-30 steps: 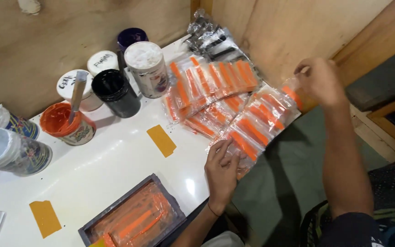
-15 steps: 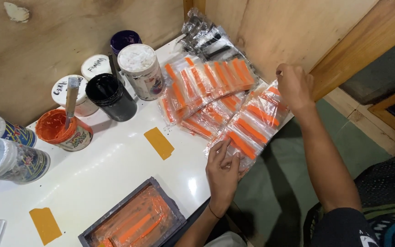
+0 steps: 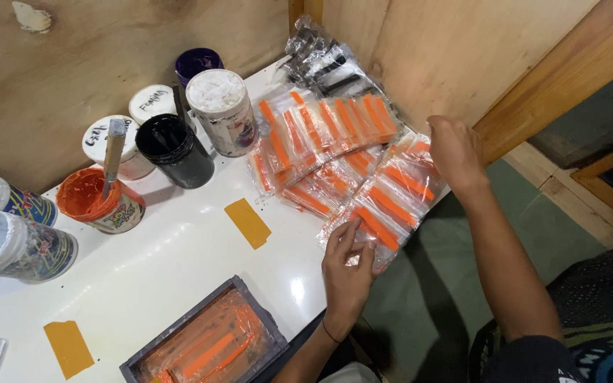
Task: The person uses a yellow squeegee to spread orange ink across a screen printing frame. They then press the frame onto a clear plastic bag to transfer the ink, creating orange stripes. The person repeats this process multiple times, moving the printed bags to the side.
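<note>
A person's left hand (image 3: 347, 264) pinches the near end of a row of clear plastic sleeves printed with orange bars (image 3: 390, 206) at the edge of the white table (image 3: 172, 248), while the right hand (image 3: 455, 152) grips the far end. Keeping both ends level should help the row settle squarely against the overlapping sleeves beside it (image 3: 321, 142).
</note>
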